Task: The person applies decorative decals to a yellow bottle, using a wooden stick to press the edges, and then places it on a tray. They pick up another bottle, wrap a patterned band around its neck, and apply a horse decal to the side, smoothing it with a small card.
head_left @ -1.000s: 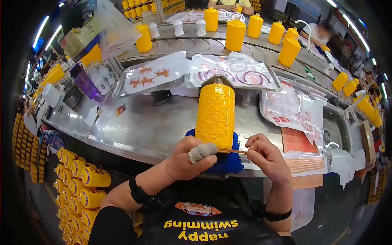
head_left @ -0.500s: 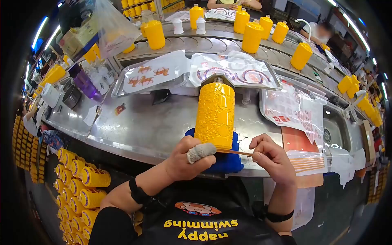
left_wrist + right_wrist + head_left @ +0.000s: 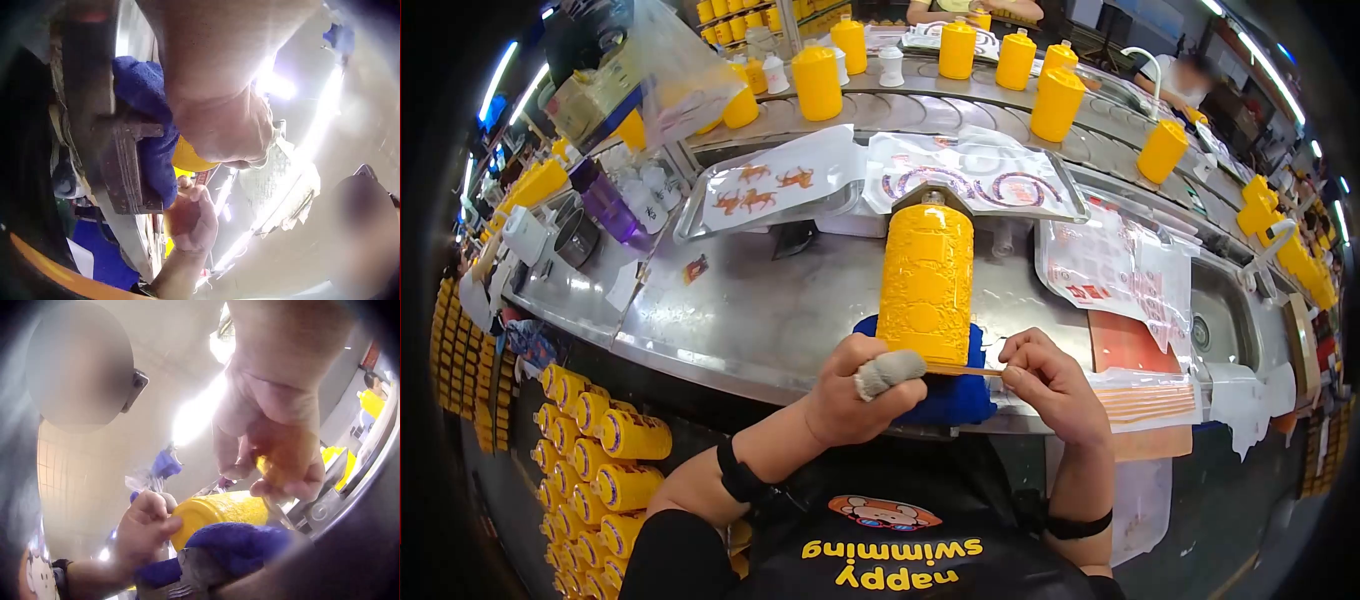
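Note:
A yellow embossed bottle lies on a blue towel at the counter's front edge, its neck pointing away and its base toward me. My left hand grips the bottle at its base with curled fingers; a grey knitted cover wraps one finger. From the base edge a thin orange strip runs out to the right. My right hand pinches that strip's free end between thumb and finger. In the right wrist view, the left hand touches the bottle's base rim.
More orange strips lie on a sheet at the right, near a sink. Behind the bottle stand trays with printed decal sheets. A conveyor carries several yellow bottles. Stacked yellow bottles are at lower left.
The bottle has turned, its round raised medallion coming into view and shifting left. My right hand moved slightly right with the strip, then back left. The conveyor bottles have moved right.

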Demonstrator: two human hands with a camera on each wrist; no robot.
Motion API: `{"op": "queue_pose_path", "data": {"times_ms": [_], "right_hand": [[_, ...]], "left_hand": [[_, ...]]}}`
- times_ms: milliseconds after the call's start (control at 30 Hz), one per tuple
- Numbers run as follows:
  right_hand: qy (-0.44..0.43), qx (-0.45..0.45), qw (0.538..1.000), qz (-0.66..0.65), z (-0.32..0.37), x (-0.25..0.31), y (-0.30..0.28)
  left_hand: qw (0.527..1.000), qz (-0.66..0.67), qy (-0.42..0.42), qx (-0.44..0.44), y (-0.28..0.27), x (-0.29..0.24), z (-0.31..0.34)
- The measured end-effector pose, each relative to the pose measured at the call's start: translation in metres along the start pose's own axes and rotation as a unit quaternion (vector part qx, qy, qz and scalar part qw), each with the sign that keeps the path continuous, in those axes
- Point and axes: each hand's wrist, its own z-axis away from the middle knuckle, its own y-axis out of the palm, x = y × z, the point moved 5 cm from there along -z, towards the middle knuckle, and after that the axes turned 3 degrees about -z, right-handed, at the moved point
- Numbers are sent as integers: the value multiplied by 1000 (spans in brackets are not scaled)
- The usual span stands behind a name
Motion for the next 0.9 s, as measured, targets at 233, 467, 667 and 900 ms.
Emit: {"op": "queue_pose_path", "data": {"times_ms": [233, 467, 667, 900], "right_hand": [[-3, 1, 1000, -10, -1, 3, 2], [11, 2, 1000, -16, -3, -5, 2], [-4, 3, 1000, -20, -3, -1, 5], [-5, 11, 1000, -26, -5, -6, 5]], "left_hand": [[998, 4, 55, 13, -3, -3, -12], [999, -10, 46, 14, -6, -6, -11], [999, 1, 48, 20, 1, -4, -12], [997, -12, 80, 19, -8, -2, -16]]}}
